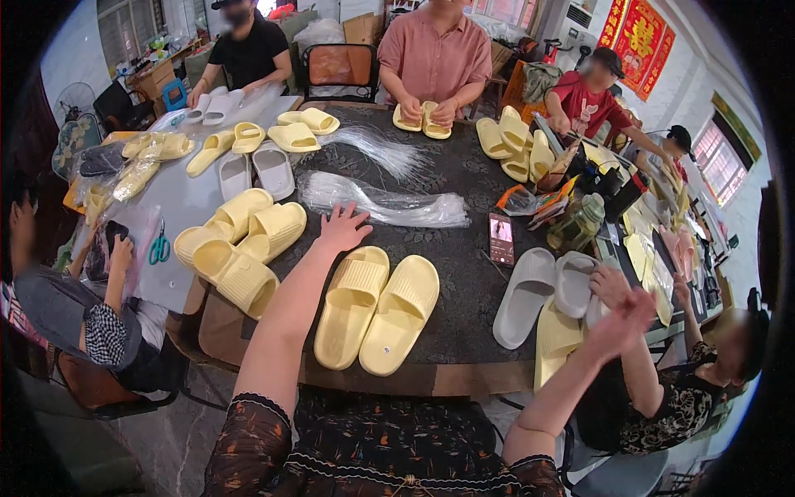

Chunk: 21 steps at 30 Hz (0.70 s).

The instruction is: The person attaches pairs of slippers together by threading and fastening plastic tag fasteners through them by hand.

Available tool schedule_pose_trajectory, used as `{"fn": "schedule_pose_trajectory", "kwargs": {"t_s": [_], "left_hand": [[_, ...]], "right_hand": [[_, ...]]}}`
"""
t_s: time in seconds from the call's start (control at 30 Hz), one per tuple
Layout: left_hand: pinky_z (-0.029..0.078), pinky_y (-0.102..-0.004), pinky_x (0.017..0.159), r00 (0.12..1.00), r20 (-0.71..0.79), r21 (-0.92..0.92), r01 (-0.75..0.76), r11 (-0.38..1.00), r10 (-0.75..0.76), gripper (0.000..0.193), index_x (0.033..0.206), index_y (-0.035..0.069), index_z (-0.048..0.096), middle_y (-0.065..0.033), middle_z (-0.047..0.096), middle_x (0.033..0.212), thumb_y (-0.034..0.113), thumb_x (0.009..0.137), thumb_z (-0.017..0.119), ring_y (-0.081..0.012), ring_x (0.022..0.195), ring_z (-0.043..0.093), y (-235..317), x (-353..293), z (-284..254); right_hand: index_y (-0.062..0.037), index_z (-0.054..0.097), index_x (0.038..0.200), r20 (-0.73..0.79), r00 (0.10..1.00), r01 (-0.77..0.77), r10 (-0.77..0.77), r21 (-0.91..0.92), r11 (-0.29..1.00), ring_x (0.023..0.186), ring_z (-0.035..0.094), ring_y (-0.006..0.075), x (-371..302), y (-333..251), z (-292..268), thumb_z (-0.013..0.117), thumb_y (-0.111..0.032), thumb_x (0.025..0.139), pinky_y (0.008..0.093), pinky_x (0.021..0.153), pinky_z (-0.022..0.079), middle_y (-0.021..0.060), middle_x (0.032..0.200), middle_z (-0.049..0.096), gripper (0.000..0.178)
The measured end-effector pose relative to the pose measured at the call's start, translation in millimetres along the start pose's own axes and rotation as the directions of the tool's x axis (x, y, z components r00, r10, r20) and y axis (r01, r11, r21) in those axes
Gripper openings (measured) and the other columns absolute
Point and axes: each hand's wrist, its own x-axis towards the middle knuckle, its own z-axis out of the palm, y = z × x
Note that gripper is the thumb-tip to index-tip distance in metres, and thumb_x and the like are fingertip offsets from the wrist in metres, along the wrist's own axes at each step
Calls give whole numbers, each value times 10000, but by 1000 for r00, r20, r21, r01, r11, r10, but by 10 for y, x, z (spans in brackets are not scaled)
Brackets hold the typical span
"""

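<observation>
Black printed fabric (364, 439) of the wearer's top lies closest, and from its short sleeves two bare forearms extend, one forward over the worktop (468, 331) with its dark patterned cover, the other off to the right. The left hand (344, 228) is palm down, its grip wide, fingers spread and holding nothing; they reach the near edge of a bundle of clear plastic strands (406, 207) lying across the middle of the worktop, though whether they touch it I cannot tell. Beyond it, a second strand bundle (377, 149) fans out loosely.

The right hand (631, 319) is blurred beside a co-worker's hand (609, 286); I cannot tell the state of its grip. Near those hands are two grey slides (523, 302) and a yellow slide (559, 338).

Between the wearer's arms, a pair of yellow slides (396, 319) sits side by side, soles down. More yellow slides (244, 282) cluster left of the left forearm. A phone (500, 238) with a lit screen lies above the grey slides, near a green-tinted jar (580, 222). Across the worktop, a person in a pink shirt (435, 50) has both hands on another yellow pair (436, 123).
</observation>
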Motion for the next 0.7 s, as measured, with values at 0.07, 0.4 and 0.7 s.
{"fn": "schedule_pose_trajectory", "kwargs": {"t_s": [0.07,0.4,0.7], "left_hand": [[159,-630,1106,1000,-30,5,6,1000,-6,564,1434,343,360,-57,165,1569,572,920,396,-375,1430,143,-23,-38,23],[258,-430,1130,910,-309,-333,-377,864,278,533,1308,133,536,-162,365,1474,407,861,632,-389,1402,229,36,-653,-435],[323,-414,1081,888,-240,-412,-460,787,393,523,1282,126,577,-159,489,1359,307,806,695,-318,1294,405,139,-1516,-144]], "right_hand": [[-49,547,1068,187,971,59,-150,421,905,734,436,106,147,-406,-192,535,-204,965,227,659,348,-3,762,477,187],[-55,550,771,795,605,-312,34,197,930,479,425,91,-534,-1039,-524,577,-62,717,229,453,303,28,611,538,61],[-21,526,1225,738,-207,96,643,-638,764,622,597,190,-2136,253,147,644,-236,849,326,589,472,60,671,582,449]]}}
